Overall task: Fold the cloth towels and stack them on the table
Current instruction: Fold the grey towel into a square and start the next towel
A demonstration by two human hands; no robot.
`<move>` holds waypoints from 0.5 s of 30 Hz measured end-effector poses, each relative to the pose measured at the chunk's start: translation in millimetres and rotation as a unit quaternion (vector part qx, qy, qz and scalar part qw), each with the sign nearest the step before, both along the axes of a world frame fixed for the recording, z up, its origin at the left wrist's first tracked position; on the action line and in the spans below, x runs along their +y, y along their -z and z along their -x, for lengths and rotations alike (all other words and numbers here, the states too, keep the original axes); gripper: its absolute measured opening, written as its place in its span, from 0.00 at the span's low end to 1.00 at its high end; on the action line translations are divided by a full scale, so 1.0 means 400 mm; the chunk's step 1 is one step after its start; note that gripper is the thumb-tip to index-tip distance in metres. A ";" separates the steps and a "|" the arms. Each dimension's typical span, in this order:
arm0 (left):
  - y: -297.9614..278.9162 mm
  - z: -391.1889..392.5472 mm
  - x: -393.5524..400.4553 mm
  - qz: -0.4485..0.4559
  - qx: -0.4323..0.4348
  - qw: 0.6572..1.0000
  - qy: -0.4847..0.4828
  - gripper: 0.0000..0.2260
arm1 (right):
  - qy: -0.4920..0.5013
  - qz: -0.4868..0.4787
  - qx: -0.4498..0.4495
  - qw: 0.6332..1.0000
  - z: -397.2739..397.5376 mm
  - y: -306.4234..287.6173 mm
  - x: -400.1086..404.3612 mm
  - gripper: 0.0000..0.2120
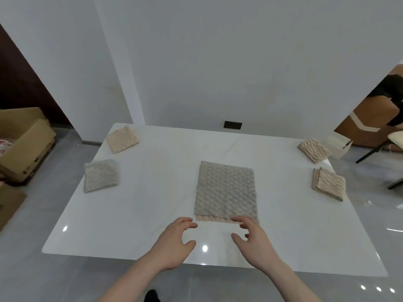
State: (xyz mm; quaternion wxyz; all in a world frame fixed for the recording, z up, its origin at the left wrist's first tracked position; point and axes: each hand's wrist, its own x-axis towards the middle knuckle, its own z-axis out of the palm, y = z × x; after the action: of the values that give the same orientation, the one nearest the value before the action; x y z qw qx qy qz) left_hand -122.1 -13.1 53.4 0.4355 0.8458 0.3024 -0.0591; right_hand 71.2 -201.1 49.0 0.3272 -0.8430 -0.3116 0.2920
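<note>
White table, flat bumpy grey towel.

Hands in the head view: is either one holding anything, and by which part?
Nothing is held. The left hand and the right hand hover open at the near edge of the grey towel.

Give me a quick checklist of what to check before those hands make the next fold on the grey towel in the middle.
1. Grey towel lies flat on the table: ok.
2. Its layers line up: not ok, a beige edge peeks out along the near side.
3. Left hand free: ok, open, holding nothing.
4. Right hand free: ok, open, fingers at the near edge.
5. Space round the towel: ok, folded towels sit apart at the sides.
6. Fingers touching the cloth: cannot tell.
</note>
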 end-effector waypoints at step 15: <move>0.089 -0.059 0.032 -0.023 -0.003 1.000 -0.007 0.21 | 0.006 0.017 -0.019 1.000 -0.040 -0.003 -0.082 0.20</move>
State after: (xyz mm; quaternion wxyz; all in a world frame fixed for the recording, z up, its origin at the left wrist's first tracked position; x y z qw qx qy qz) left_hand -98.6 -0.4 17.7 0.4173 0.8536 0.3082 -0.0467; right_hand 87.2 -233.8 50.1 0.3090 -0.8557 -0.3072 0.2793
